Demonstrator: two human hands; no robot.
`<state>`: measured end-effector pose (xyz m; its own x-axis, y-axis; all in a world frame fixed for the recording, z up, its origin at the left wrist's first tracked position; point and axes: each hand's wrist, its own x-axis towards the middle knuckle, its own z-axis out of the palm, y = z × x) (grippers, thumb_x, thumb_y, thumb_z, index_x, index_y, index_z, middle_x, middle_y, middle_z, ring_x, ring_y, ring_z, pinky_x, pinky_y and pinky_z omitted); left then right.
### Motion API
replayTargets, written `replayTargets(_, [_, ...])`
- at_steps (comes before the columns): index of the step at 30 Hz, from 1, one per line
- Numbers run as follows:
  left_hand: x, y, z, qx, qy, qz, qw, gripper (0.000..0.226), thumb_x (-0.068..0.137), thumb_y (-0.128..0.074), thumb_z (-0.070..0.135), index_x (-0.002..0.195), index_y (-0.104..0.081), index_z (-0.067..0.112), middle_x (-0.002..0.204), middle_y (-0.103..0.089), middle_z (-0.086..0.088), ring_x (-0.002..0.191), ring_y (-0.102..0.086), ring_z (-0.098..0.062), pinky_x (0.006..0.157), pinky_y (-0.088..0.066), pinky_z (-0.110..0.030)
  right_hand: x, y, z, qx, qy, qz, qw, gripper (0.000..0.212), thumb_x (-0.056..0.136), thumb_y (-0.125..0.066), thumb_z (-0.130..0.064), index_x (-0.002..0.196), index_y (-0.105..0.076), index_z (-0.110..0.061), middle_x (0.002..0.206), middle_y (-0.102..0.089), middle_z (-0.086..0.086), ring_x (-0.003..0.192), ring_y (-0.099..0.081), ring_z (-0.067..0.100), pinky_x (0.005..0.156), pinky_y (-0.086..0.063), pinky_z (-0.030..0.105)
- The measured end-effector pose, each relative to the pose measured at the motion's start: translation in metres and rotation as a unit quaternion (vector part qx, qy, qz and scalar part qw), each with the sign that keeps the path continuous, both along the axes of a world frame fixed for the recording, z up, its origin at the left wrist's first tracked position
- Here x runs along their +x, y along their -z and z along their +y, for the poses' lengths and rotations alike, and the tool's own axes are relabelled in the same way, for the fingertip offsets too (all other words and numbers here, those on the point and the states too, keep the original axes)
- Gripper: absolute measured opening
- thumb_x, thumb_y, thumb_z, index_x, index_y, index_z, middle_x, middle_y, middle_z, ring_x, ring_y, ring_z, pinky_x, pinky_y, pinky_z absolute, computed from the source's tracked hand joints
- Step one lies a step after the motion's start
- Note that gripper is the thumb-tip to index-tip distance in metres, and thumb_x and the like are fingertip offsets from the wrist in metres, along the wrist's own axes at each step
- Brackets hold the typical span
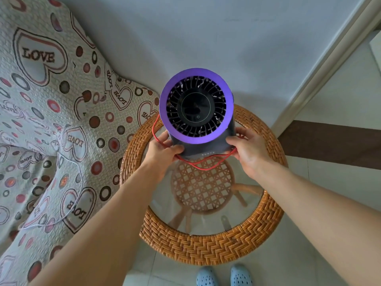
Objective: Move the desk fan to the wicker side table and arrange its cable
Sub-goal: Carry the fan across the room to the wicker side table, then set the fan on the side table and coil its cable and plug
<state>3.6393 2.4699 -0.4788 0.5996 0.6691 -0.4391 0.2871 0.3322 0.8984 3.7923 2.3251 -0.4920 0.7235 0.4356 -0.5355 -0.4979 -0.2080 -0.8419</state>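
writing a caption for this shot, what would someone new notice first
The eye lands on the purple-ringed desk fan at centre, gripped at its dark base by the left hand and right hand over the far side of the round wicker side table. A red cable loops under the fan's base between the hands. On the left, a heart-print LOVE bedspread fills the frame.

Single head cam, wide-angle, looking steeply down and slightly forward. Close range: both forearms run in from the bottom corners to the fan near frame centre. Round wicker side table sits directly below, its near edge just above the slippers at the bottom edge. Bedspread fills the left side, wall up top. Edges bow noticeably.
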Motion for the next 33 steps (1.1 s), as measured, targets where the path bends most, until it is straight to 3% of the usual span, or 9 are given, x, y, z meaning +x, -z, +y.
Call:
replayTargets(4, [-0.014, 0.019, -0.002, -0.015, -0.013, 0.011, 1.0, 0.049, 0.084, -0.051, -0.021, 0.106, -0.067, 0.019, 0.087, -0.078, 0.007, 0.085, -0.073, -0.012, 0.08, -0.06, -0.035, -0.01, 0.013, -0.003, 0.019, -0.006, 0.019, 1.0, 0.033, 0.078, -0.071, 0.003, 0.108, -0.066, -0.01, 0.104, -0.071, 0.015, 0.084, -0.071, 0.031, 0.074, -0.058, 0.041])
replayTargets(9, [-0.031, 0.04, -0.006, -0.019, -0.023, 0.023, 0.999, 0.045, 0.084, -0.051, -0.022, 0.115, -0.064, 0.01, 0.081, -0.077, 0.011, 0.079, -0.073, -0.005, 0.068, -0.06, -0.025, -0.026, 0.029, -0.007, -0.003, -0.033, 0.047, 0.998, 0.033, 0.079, -0.07, 0.004, 0.108, -0.065, -0.013, 0.096, -0.068, 0.016, 0.049, -0.061, 0.019, 0.065, -0.057, 0.035])
replayTargets(11, [-0.036, 0.047, -0.009, -0.022, -0.024, 0.029, 0.999, 0.046, 0.084, -0.052, -0.022, 0.115, -0.064, 0.01, 0.081, -0.077, 0.011, 0.08, -0.073, -0.005, 0.066, -0.059, -0.023, -0.031, 0.034, -0.01, -0.019, -0.034, 0.045, 0.998, 0.034, 0.079, -0.07, 0.004, 0.107, -0.065, -0.014, 0.095, -0.069, 0.016, 0.045, -0.059, 0.019, 0.066, -0.057, 0.036])
replayTargets(17, [-0.047, 0.058, -0.013, -0.008, -0.026, 0.041, 0.999, 0.045, 0.083, -0.056, -0.021, 0.108, -0.068, 0.013, 0.086, -0.078, 0.01, 0.089, -0.072, -0.011, 0.068, -0.059, -0.024, -0.043, 0.045, -0.018, -0.049, -0.039, 0.01, 0.998, 0.032, 0.077, -0.07, 0.007, 0.093, -0.064, -0.021, 0.095, -0.07, 0.016, 0.052, -0.061, 0.02, 0.055, -0.05, 0.03])
replayTargets(20, [-0.051, 0.059, -0.016, 0.026, -0.012, 0.039, 0.999, 0.042, 0.082, -0.059, -0.02, 0.115, -0.067, 0.005, 0.085, -0.077, 0.011, 0.086, -0.073, -0.008, 0.069, -0.058, -0.021, -0.049, 0.052, -0.02, -0.055, -0.031, 0.001, 0.998, 0.035, 0.076, -0.07, 0.008, 0.104, -0.065, -0.011, 0.096, -0.07, 0.014, 0.061, -0.064, 0.024, 0.055, -0.052, 0.031])
replayTargets(24, [-0.053, 0.056, -0.023, 0.08, 0.006, 0.046, 0.996, 0.037, 0.081, -0.065, -0.015, 0.113, -0.067, 0.003, 0.086, -0.074, 0.011, 0.078, -0.071, 0.004, 0.065, -0.053, -0.01, -0.054, 0.057, -0.025, -0.066, -0.049, -0.023, 0.996, 0.034, 0.079, -0.07, 0.006, 0.109, -0.063, -0.008, 0.098, -0.069, 0.013, 0.051, -0.064, 0.02, 0.052, -0.054, 0.03])
replayTargets(26, [-0.055, 0.056, -0.024, 0.105, 0.017, 0.054, 0.993, 0.034, 0.081, -0.068, -0.011, 0.11, -0.069, 0.008, 0.083, -0.074, 0.015, 0.078, -0.07, 0.007, 0.065, -0.053, -0.01, -0.056, 0.058, -0.027, -0.064, -0.06, -0.048, 0.995, 0.033, 0.08, -0.07, 0.005, 0.109, -0.064, -0.007, 0.099, -0.068, 0.009, 0.06, -0.069, 0.02, 0.056, -0.057, 0.032])
replayTargets(29, [-0.058, 0.058, -0.023, 0.124, 0.024, 0.063, 0.99, 0.033, 0.08, -0.069, -0.011, 0.105, -0.069, 0.011, 0.075, -0.074, 0.022, 0.077, -0.07, 0.007, 0.067, -0.055, -0.011, -0.059, 0.062, -0.029, -0.092, -0.075, -0.114, 0.986, 0.029, 0.079, -0.073, -0.003, 0.106, -0.067, -0.011, 0.1, -0.067, 0.0, 0.09, -0.066, 0.019, 0.075, -0.054, 0.029])
replayTargets(33, [-0.059, 0.057, -0.025, 0.147, 0.035, 0.07, 0.986, 0.032, 0.08, -0.067, -0.014, 0.099, -0.068, 0.011, 0.065, -0.07, 0.028, 0.069, -0.066, 0.013, 0.06, -0.049, -0.005, -0.066, 0.066, -0.033, -0.107, -0.094, -0.145, 0.979, 0.021, 0.077, -0.078, -0.015, 0.094, -0.068, -0.022, 0.099, -0.068, -0.006, 0.095, -0.066, 0.021, 0.082, -0.057, 0.046])
